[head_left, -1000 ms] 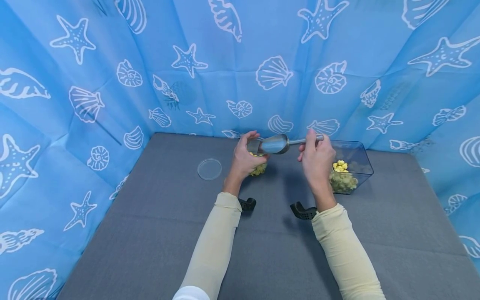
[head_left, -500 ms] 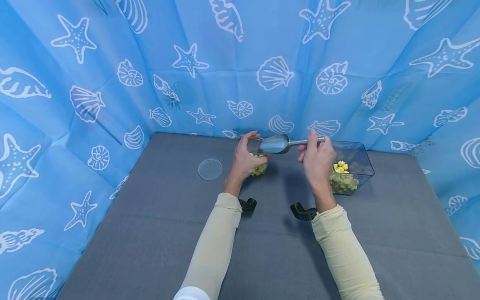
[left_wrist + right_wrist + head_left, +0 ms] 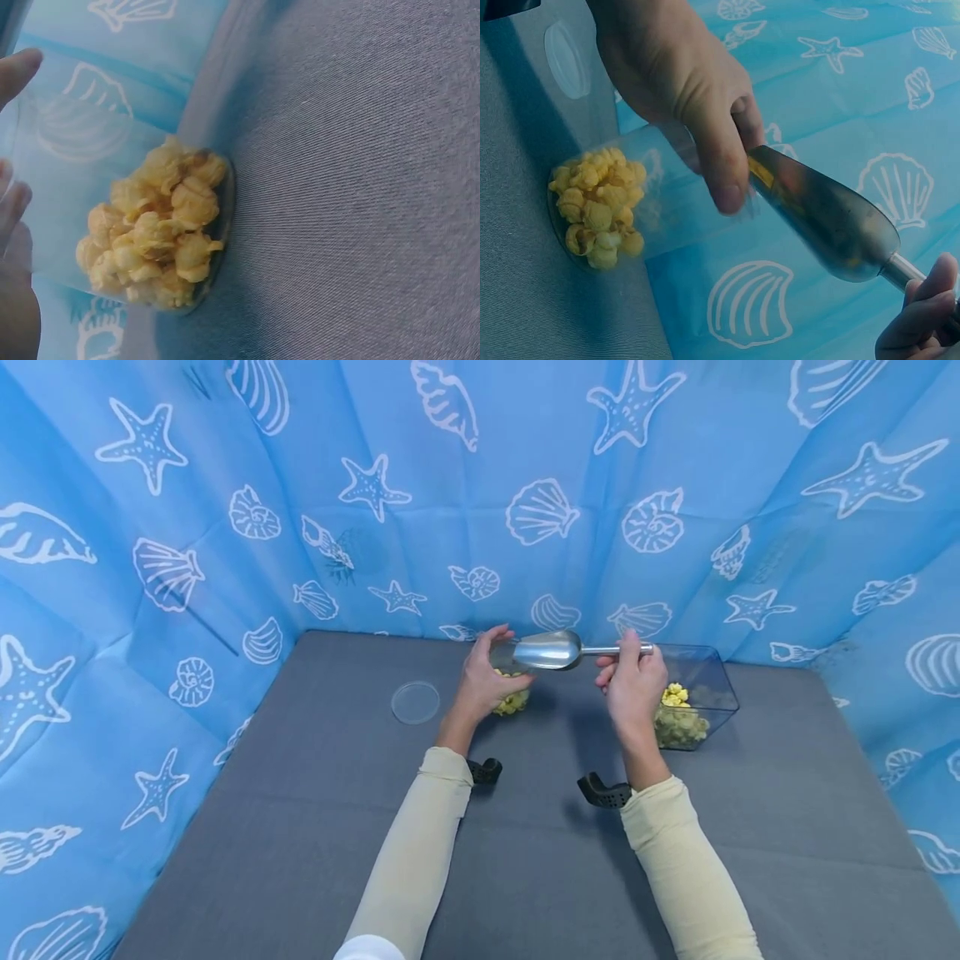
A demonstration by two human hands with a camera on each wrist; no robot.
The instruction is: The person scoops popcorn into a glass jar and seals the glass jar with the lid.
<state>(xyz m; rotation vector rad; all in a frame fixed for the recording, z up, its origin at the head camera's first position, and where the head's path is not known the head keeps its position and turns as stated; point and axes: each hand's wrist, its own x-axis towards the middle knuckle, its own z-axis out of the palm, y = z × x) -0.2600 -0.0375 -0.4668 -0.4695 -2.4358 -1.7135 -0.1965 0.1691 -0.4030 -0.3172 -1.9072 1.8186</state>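
Observation:
My left hand [image 3: 480,681] holds a clear jar [image 3: 675,184] around its upper part, thumb on the near side. Popcorn [image 3: 600,202] fills the bottom of the jar, which stands upright on the table. By its thin handle, my right hand [image 3: 636,689] grips a metal scoop [image 3: 551,650]. The scoop's lip overlaps the jar's mouth, close to the left thumb in the right wrist view. Yellow shows near that lip, while most of the scoop's inside is hidden there. From the left wrist, the popcorn [image 3: 154,232] shows through the jar's wall.
A clear rectangular bin [image 3: 723,689] with more popcorn [image 3: 681,725] stands to the right, partly behind the right hand. Left of the jar, a round clear lid [image 3: 415,702] lies on the grey table [image 3: 315,752]. A blue shell-patterned curtain [image 3: 450,527] hangs behind.
The scoop has rolled slightly, and its bowl now shows a brighter metal side. Both hands keep their hold in nearly the same place; the head view has shifted a little.

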